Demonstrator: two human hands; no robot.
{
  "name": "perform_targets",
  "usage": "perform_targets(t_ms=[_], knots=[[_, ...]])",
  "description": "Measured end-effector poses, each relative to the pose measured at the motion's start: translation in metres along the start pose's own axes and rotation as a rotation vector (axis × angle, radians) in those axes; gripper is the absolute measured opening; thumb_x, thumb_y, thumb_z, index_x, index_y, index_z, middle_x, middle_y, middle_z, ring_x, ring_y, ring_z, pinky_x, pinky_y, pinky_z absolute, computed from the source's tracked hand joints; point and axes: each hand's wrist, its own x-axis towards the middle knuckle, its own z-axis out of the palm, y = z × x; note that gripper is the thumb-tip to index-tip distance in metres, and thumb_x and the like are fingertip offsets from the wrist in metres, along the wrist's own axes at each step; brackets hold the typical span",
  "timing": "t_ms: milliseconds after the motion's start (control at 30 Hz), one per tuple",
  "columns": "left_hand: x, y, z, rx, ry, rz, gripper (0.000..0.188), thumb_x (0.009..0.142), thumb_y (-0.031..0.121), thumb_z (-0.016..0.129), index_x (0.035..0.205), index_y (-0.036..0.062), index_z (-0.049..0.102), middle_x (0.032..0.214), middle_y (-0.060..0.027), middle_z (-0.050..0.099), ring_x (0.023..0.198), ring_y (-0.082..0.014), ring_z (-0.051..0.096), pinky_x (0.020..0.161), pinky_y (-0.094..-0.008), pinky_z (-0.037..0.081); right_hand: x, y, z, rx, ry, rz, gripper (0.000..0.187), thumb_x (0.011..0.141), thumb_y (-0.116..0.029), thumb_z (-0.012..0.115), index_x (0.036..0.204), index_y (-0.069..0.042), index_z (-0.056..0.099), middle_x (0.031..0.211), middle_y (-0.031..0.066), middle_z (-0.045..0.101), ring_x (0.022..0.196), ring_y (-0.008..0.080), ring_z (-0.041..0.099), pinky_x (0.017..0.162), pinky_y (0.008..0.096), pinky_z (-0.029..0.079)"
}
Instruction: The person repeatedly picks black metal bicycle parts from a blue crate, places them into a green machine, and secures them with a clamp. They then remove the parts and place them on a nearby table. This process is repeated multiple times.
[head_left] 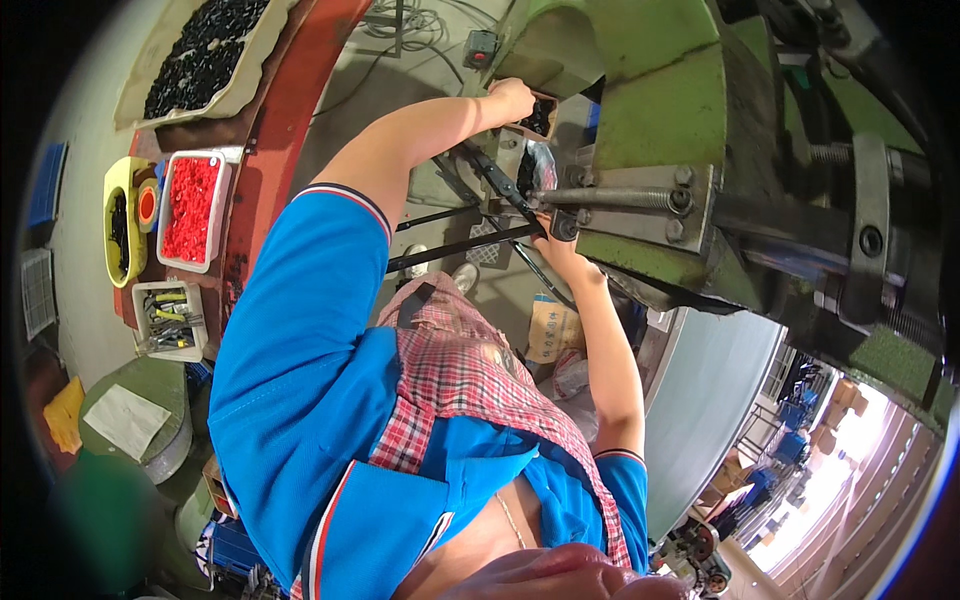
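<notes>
My left hand (512,99) is curled at the near-left edge of a small box (553,122) of black parts. Its fingers are bent in, and whatever they hold is hidden. Lower down, my right hand (556,240) is closed around the joint end of a black tube frame (470,243), just under the green machine's bolted plate. Part of its fingers is hidden behind the frame. Several black bars of the frame spread left from that joint. A horizontal coil spring (630,199) on the machine lies just right of the right hand.
The big green press-like machine (650,90) fills the right side. On the red bench (262,130) at left stand a tray of black parts (205,60), a white bin of red parts (192,210), a yellow container (120,220) and a tool bin (168,320). Cables (415,35) lie on the floor.
</notes>
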Motion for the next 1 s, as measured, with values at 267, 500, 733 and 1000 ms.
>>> perform_targets(t_ms=[267,500,733,1000], knots=[[-0.024,-0.006,-0.018,-0.104,0.214,0.065,0.014,0.078,0.012,0.061,0.082,0.0094,0.075,0.087,-0.0083,0.072,0.082,-0.0268,0.071,0.063,-0.0415,0.058,0.009,0.008,-0.027,1.016,0.01,0.579,0.05,0.086,-0.041,0.065,0.129,-0.017,0.055,0.125,0.0157,0.057,0.111,0.0356,0.058,0.092,0.0456,0.049],[-0.046,-0.014,-0.025,-0.426,0.484,-0.109,0.015,0.086,0.016,0.059,0.09,0.0021,0.061,0.094,-0.0146,0.059,0.079,-0.0339,0.065,0.066,-0.043,0.055,0.016,0.031,-0.057,1.07,-0.112,0.545,0.05,0.086,-0.04,0.064,0.131,-0.021,0.054,0.113,0.0191,0.063,0.099,0.0362,0.063,0.082,0.0465,0.053],[-0.197,0.069,-0.11,-1.612,0.615,0.078,0.028,0.081,0.015,0.076,0.099,-0.0009,0.062,0.085,-0.0171,0.066,0.072,-0.0219,0.061,0.07,-0.0339,0.05,0.028,0.051,-0.071,1.033,0.09,0.454,0.033,0.076,-0.023,0.07,0.105,-0.007,0.064,0.096,0.0138,0.068,0.092,0.0318,0.065,0.081,0.0424,0.051],[-0.208,0.113,-0.13,-1.287,0.797,-0.138,0.036,0.075,0.026,0.083,0.096,0.0008,0.067,0.077,-0.0137,0.064,0.062,-0.0199,0.053,0.063,-0.0334,0.048,0.024,0.058,-0.069,1.032,0.285,0.389,0.026,0.078,-0.025,0.07,0.092,-0.003,0.063,0.086,0.0103,0.067,0.084,0.0285,0.066,0.075,0.038,0.053]])
